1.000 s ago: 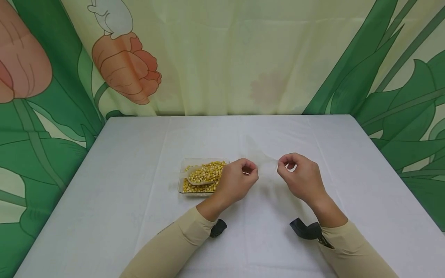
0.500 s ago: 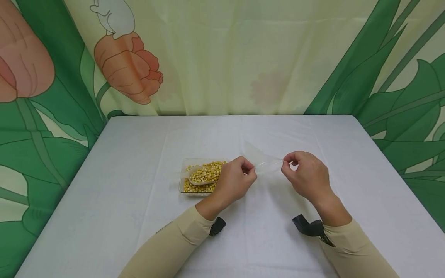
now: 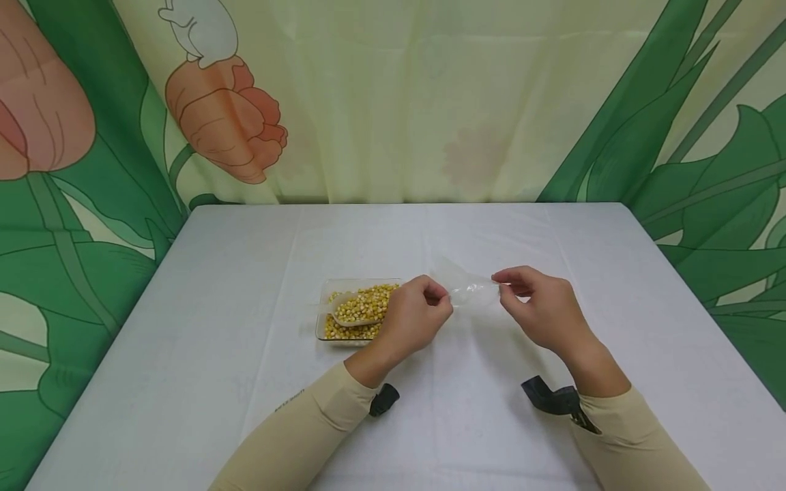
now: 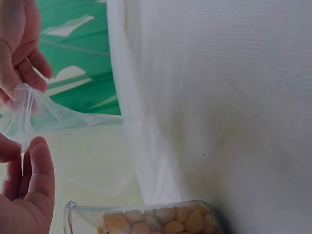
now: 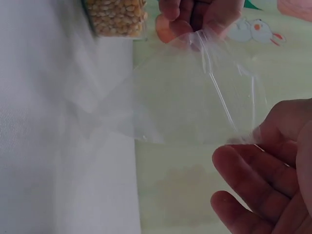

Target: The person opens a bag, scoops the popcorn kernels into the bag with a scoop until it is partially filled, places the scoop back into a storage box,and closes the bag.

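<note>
A thin clear plastic bag (image 3: 471, 290) stretches between both hands above the table. My left hand (image 3: 419, 312) pinches one side of its mouth between thumb and fingertips. On the opposite side, my right hand (image 3: 545, 308) holds the edge between thumb and index finger, its other fingers spread loosely in the right wrist view. The body of the bag (image 5: 170, 97) hangs away from the hands, with nothing seen inside. Left of the bag, a clear rectangular container (image 3: 321, 333) holds yellow corn kernels (image 3: 379, 297). A scoop (image 3: 335, 320) full of kernels lies on top; my left hand hides the container's right end.
A white cloth covers the table (image 3: 233, 341). Behind it hangs a curtain (image 3: 393, 102) printed with leaves, flowers and a rabbit. Black wrist cameras sit under both sleeves, close over the cloth.
My right hand has moved slightly right, and its fingers have shifted on the bag's edge. The bag is drawn wider between the hands. The left hand has barely moved.
</note>
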### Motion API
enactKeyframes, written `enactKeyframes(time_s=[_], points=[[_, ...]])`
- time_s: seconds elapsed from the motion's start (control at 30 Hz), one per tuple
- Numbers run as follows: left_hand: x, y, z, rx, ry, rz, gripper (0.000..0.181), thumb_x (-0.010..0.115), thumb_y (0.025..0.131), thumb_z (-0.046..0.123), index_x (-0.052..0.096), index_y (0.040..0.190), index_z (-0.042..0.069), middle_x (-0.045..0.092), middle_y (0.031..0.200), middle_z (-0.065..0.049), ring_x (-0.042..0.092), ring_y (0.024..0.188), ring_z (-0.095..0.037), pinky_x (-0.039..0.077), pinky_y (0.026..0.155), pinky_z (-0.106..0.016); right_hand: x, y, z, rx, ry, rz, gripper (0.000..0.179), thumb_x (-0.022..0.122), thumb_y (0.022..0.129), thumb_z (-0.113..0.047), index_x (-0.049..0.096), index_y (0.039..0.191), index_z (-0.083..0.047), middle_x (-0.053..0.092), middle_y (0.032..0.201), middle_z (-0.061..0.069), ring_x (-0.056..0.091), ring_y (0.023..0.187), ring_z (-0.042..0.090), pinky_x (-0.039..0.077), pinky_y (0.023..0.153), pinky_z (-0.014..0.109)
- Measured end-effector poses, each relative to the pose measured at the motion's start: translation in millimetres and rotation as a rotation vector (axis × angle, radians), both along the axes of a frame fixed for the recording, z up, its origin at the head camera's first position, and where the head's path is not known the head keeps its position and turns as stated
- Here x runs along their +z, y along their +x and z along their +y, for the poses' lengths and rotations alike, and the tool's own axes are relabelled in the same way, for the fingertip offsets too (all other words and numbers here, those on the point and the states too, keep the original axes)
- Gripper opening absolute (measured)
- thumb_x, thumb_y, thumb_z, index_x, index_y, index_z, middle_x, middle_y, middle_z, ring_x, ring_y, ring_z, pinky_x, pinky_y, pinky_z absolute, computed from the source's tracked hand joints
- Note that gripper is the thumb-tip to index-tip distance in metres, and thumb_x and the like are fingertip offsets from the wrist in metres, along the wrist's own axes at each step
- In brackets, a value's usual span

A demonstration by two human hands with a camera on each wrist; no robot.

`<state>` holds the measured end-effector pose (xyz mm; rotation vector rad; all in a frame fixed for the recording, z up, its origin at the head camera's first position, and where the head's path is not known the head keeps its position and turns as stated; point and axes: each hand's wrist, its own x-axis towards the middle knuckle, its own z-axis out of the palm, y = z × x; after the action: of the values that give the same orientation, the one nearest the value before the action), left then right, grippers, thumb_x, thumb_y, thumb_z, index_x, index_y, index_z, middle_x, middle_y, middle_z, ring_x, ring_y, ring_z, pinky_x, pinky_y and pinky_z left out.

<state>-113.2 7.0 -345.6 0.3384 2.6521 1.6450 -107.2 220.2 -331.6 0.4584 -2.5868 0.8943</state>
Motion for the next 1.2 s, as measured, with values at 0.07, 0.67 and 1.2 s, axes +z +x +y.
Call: enactKeyframes(time_s=[0.07, 0.67, 1.2], points=[[2.3, -1.1, -0.7, 0.008, 0.022, -0.042, 0.003, 0.065, 0.089, 0.006, 0.068, 0.086, 0.006, 0.065, 0.079, 0.002, 0.059, 0.072, -0.011, 0.050, 0.061, -0.024, 0.5, 0.3, 3, 0.039, -0.060, -0.077, 0.023, 0.066, 0.092, -0.004, 0.073, 0.113, -0.007, 0.075, 0.096, 0.007, 0.072, 0.080, 0.023, 0.055, 0.064, 0.028], [10.9, -9.8, -12.0, -0.017, 0.136, -0.291, 0.006, 0.064, 0.091, 0.013, 0.068, 0.091, 0.008, 0.069, 0.080, 0.001, 0.066, 0.072, -0.014, 0.052, 0.064, -0.027, -5.1, -3.9, -2, 0.164, -0.220, -0.078, 0.029, 0.081, 0.081, 0.002, 0.077, 0.109, -0.006, 0.072, 0.094, -0.008, 0.059, 0.084, 0.007, 0.048, 0.068, 0.018], [10.8, -11.4, -22.9, -0.022, 0.046, -0.296, 0.009, 0.061, 0.091, 0.014, 0.068, 0.094, 0.009, 0.069, 0.083, 0.002, 0.061, 0.076, -0.015, 0.048, 0.064, -0.027, 2.7, -7.7, -6, 0.144, -0.134, -0.106, 0.023, 0.081, 0.083, -0.003, 0.077, 0.105, -0.005, 0.074, 0.096, 0.004, 0.057, 0.084, 0.009, 0.045, 0.066, 0.021]])
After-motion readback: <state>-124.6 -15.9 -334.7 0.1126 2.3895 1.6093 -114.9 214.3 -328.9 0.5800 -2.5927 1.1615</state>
